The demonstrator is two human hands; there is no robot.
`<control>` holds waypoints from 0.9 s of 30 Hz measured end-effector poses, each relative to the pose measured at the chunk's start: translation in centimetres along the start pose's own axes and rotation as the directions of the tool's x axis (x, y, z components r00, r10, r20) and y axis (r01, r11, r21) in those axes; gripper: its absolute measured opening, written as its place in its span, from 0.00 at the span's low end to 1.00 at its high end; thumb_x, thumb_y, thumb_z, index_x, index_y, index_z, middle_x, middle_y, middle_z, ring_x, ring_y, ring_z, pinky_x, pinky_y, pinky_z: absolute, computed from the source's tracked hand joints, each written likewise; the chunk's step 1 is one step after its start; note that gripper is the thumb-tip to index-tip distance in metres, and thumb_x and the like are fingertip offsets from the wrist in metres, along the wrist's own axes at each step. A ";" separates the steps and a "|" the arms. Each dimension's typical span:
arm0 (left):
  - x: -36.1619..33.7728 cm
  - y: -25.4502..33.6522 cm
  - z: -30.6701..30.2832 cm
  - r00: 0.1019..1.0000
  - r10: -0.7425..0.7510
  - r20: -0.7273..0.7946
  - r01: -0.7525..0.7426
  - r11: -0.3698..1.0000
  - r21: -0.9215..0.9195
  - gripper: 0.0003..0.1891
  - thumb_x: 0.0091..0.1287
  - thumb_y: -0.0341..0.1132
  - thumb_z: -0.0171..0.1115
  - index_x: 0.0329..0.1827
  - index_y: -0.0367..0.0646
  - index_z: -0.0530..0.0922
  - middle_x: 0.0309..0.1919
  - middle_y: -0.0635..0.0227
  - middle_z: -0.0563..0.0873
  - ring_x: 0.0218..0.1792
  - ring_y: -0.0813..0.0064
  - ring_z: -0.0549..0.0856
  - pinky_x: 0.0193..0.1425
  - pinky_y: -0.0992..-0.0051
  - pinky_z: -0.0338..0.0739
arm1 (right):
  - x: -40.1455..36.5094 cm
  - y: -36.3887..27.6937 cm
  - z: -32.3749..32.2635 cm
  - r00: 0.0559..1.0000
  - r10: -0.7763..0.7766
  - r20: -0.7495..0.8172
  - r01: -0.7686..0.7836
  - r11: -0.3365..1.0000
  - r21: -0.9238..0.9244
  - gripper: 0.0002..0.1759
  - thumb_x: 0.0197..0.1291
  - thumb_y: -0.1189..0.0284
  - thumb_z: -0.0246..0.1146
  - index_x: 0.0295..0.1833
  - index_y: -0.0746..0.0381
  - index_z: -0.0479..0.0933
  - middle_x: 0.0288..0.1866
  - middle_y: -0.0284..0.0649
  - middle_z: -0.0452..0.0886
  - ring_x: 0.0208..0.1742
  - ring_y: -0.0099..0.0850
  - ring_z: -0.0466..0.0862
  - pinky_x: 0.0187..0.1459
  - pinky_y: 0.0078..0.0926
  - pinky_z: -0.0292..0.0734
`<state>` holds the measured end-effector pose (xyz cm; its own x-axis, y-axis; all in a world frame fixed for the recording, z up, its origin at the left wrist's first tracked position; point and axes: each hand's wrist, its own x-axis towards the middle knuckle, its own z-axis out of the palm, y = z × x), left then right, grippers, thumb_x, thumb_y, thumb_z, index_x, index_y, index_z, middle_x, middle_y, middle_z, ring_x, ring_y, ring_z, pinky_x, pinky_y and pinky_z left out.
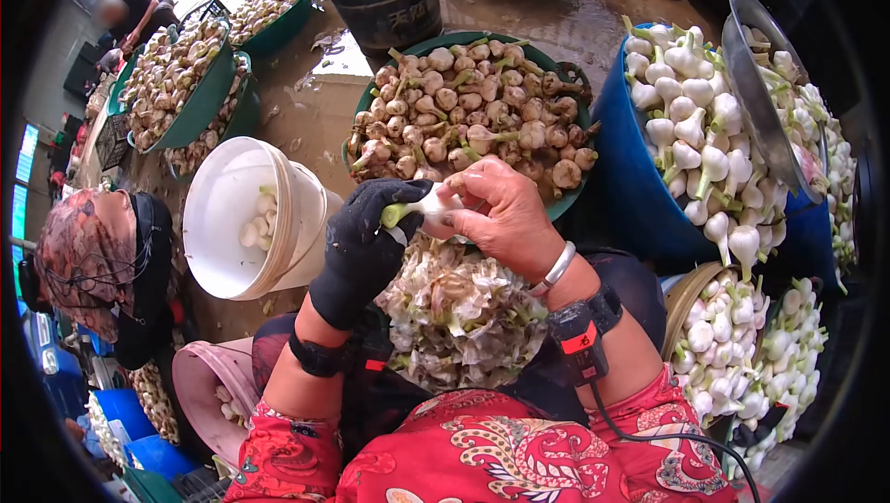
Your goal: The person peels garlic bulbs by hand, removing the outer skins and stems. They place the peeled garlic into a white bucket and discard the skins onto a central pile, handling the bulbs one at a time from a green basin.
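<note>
Head view: a garlic bulb (432,204) sits between the gloved left hand (363,243), closed round its green stalk, and the bare right hand (501,216), clamped on its skin, above a heap of peelings (459,313) near a green basin (445,37).

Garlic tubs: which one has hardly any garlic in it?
The white bucket, tilted beside the gloved left hand. It holds only a few peeled bulbs; the green basin and blue tub are heaped high.
</note>
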<state>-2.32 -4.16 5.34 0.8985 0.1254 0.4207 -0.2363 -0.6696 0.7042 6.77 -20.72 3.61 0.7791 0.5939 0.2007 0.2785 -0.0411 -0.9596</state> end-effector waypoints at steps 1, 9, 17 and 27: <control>0.1 0.1 -0.1 1.000 -0.003 0.007 0.003 1.000 -0.005 0.13 0.56 0.22 0.65 0.44 0.41 0.79 0.41 0.61 0.85 0.44 0.61 0.84 0.49 0.68 0.78 | 0.0 0.1 -0.1 0.999 0.007 0.039 -0.005 0.999 -0.049 0.11 0.46 0.84 0.66 0.37 0.63 0.81 0.34 0.30 0.72 0.31 0.18 0.73 0.33 0.15 0.70; 0.2 0.4 0.2 0.992 0.048 0.121 -0.057 0.996 0.075 0.13 0.56 0.23 0.65 0.44 0.42 0.80 0.40 0.61 0.85 0.43 0.60 0.84 0.48 0.68 0.78 | -0.2 0.6 -0.2 0.974 -0.005 0.224 0.073 0.952 -0.298 0.03 0.46 0.77 0.61 0.29 0.63 0.74 0.28 0.42 0.73 0.32 0.38 0.77 0.34 0.32 0.73; -0.1 -3.0 -2.0 0.855 -0.480 0.197 0.402 0.373 -0.836 0.14 0.65 0.35 0.63 0.49 0.35 0.77 0.37 0.63 0.84 0.35 0.71 0.85 0.42 0.66 0.83 | -1.3 0.4 -3.8 0.990 -0.049 -0.130 -0.017 0.887 -0.462 0.06 0.42 0.74 0.59 0.23 0.64 0.68 0.22 0.47 0.73 0.24 0.44 0.75 0.28 0.39 0.71; -0.7 -7.4 -13.7 0.878 -0.231 -0.420 0.336 0.922 0.194 0.17 0.61 0.22 0.60 0.55 0.36 0.76 0.43 0.66 0.83 0.43 0.73 0.82 0.51 0.74 0.76 | -3.7 1.9 -1.3 0.796 0.169 0.581 0.008 0.957 -0.289 0.11 0.47 0.71 0.59 0.36 0.64 0.80 0.29 0.52 0.81 0.33 0.48 0.82 0.38 0.40 0.77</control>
<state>-6.23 10.74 7.68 0.6876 0.5724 0.4467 0.1554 -0.7170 0.6795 5.12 -24.08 1.30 0.3411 0.9328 -0.1166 0.4354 -0.2667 -0.8598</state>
